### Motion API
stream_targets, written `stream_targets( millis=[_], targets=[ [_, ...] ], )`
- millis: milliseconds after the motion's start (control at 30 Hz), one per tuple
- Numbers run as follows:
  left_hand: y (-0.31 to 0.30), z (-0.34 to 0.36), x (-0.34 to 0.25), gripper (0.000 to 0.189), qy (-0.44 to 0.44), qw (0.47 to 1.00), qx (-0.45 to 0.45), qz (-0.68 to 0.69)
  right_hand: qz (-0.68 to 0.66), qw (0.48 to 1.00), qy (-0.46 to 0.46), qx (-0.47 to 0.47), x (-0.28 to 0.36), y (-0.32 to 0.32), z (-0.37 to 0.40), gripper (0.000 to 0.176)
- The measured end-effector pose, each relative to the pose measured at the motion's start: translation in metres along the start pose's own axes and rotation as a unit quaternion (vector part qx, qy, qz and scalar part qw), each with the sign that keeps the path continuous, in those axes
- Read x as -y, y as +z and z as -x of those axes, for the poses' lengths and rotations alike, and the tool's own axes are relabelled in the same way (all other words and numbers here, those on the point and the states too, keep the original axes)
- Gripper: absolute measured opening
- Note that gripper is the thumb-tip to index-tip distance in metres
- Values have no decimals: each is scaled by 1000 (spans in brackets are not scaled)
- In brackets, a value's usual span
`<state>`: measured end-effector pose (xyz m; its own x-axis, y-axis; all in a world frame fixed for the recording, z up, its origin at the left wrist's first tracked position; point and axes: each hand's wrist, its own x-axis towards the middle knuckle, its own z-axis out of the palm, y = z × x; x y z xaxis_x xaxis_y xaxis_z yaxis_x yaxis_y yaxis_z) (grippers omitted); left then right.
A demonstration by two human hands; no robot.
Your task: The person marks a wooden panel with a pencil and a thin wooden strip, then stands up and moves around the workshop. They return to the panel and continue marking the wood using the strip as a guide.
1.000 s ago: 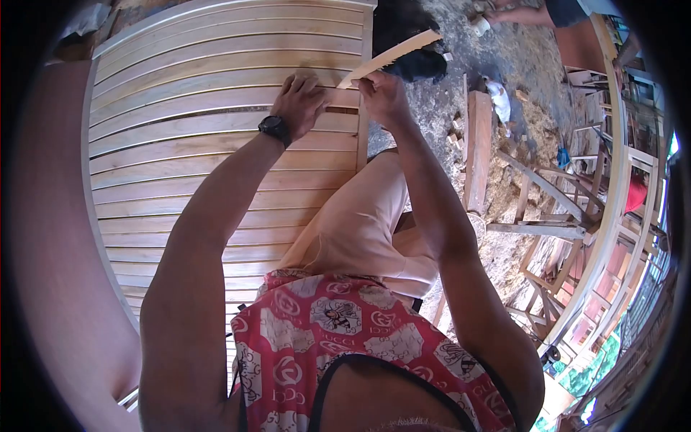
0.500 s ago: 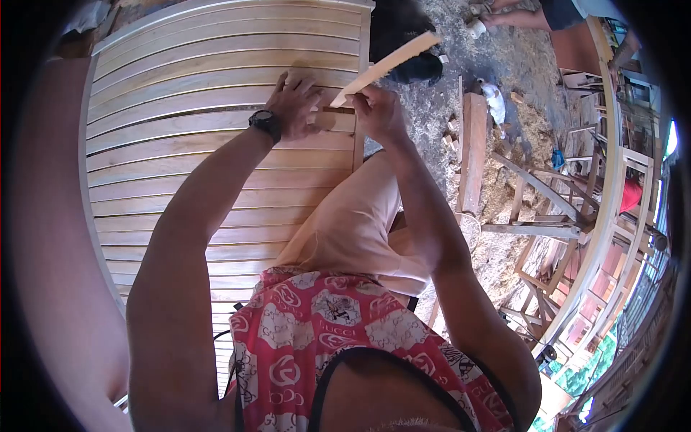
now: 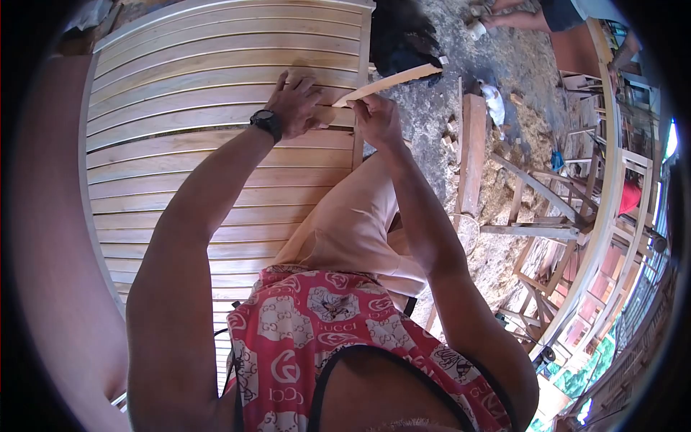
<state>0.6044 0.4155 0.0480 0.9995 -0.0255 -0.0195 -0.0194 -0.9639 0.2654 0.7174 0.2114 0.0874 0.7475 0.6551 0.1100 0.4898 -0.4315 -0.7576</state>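
A thin, pale wood strip with a ragged edge is pinched in my right hand, near its lower end. That end meets the slatted wooden panel close to its right frame rail. The other end points up and right, out past the panel. My left hand, with a dark watch on its wrist, rests on the slats with fingers spread, just left of the strip's end. Narrow gaps run between the slats, and a darker one passes under my left hand.
A dark furry shape is on the floor behind the strip. To the right are a thick wooden beam, a small white shape, shavings and wooden frames. Another person's legs show at the top right.
The strip's far end has swung down, so it lies at a flatter angle. My right hand has shifted slightly lower; my left hand stays in place. The dark shape beyond has moved.
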Motion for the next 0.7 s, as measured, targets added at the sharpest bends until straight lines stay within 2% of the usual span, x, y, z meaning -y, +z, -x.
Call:
stream_targets(
  millis=[400, 500, 567, 700],
  targets=[
    [5, 4, -3, 70, 0, 1000, -16, 12, -32, 999, -22, 7, -9, 7, -2, 14],
    [2, 4, -9, 67, 21, 998, -59, 8, -37, 999, -32, -1, -9, 8, -3, 15],
    [-6, 5, -17, 61, 3, 999, -25, 27, -51, 999, -18, 1, -7, 6, 0, 15],
    [16, 8, -24, 49, -14, 997, -44, 58, -48, 999, -8, 6, -6, 5, 1, 15]
  ],
)
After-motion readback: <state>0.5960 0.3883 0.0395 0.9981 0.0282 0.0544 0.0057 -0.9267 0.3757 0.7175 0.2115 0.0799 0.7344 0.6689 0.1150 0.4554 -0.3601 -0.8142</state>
